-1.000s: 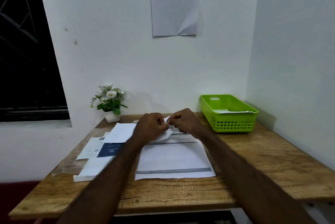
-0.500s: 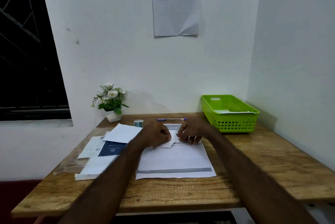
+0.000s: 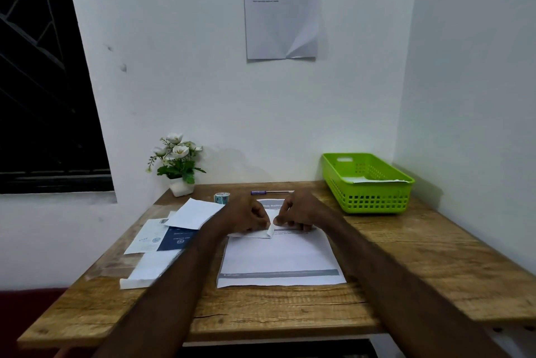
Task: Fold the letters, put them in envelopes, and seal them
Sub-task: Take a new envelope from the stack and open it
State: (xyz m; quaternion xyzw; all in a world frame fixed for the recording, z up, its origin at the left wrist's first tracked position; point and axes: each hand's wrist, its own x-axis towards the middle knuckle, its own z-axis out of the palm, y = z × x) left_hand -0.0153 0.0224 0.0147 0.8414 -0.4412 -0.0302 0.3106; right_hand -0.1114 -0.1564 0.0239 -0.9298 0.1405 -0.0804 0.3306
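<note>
Sealing step: left hand (image 3: 249, 217) and right hand (image 3: 301, 214) grips pinch envelope (image 3: 262, 232) closed above letter (image 3: 278, 259); next, press flap flat.

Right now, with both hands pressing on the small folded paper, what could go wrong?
1. The left hand and right hand pinch the small folded paper on top of the flat letter, so pressing may crease or shift that sheet.
2. The left forearm lies over the envelope pile and could drag it off the table.
</note>
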